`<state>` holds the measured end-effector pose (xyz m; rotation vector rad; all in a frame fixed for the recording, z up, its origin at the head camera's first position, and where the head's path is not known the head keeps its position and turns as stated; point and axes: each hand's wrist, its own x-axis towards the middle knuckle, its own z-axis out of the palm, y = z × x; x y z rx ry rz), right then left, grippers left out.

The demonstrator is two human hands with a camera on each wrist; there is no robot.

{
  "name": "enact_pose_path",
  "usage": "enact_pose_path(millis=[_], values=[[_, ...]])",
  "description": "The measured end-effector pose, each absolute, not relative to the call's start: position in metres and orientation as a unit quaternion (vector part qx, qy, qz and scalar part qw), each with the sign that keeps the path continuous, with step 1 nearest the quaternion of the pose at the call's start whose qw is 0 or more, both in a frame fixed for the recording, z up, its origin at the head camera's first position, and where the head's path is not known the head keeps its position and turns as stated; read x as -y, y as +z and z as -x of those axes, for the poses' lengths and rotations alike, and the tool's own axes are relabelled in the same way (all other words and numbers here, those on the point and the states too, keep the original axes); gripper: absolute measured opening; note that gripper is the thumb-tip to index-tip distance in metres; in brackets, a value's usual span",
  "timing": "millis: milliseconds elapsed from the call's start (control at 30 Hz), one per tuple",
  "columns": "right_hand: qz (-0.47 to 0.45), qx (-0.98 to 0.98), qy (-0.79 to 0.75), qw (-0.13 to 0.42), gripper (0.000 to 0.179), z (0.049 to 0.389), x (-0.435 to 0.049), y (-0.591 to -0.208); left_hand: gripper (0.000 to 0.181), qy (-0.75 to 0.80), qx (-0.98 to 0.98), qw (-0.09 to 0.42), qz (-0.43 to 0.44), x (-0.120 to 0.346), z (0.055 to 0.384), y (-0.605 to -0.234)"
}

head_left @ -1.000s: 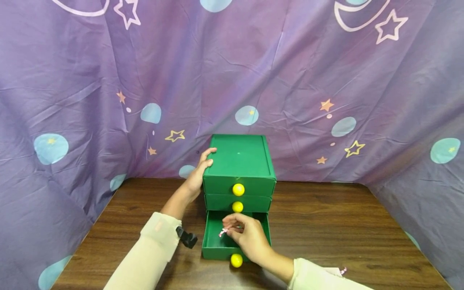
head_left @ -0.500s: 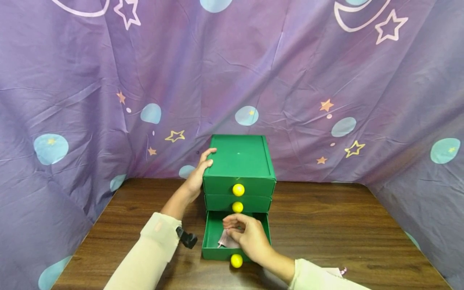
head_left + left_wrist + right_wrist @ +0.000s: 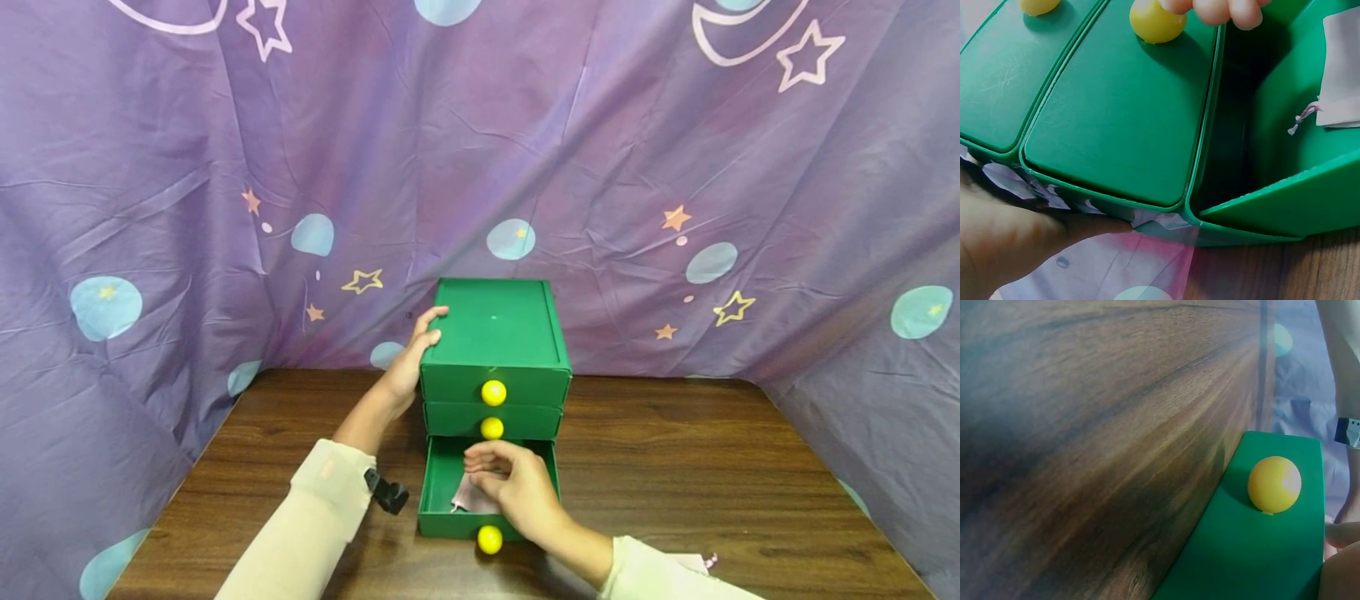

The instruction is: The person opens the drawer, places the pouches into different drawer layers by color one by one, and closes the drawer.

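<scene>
A green three-drawer cabinet [image 3: 493,325] with yellow ball knobs stands on the table, its bottom drawer [image 3: 446,525] pulled out. Inside that drawer lies a small pale pink drawstring pouch [image 3: 472,497]. The left wrist view shows the pouch [image 3: 1342,69] flat on the drawer floor, its cord trailing. My right hand [image 3: 521,490] hovers over the drawer with loosely bent fingers, apart from the pouch and holding nothing. Against the cabinet's left side rests my left hand [image 3: 408,362], fingers stretched along the upper edge. Part of the pouch is hidden behind the right hand.
Another pale pouch [image 3: 692,562] with a pink cord lies on the brown wooden table [image 3: 675,467], partly hidden by the right sleeve. A purple curtain [image 3: 480,167] with stars and moons hangs behind and at both sides. The upper two drawers are closed.
The pouch's cord was between the right fingertips a second ago. By the middle frame the pouch lay in the drawer, released. The left hand has stayed in place.
</scene>
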<state>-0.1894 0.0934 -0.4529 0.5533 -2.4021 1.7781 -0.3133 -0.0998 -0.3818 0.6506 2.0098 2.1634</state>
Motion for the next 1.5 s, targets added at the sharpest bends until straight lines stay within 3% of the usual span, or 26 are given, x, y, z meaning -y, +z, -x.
enact_pose_path(millis=[1500], values=[[-0.16, 0.758, 0.63, 0.049, 0.028, 0.175, -0.123, -0.447, 0.055, 0.712, -0.669, 0.062, -0.204, 0.099, 0.314, -0.382]])
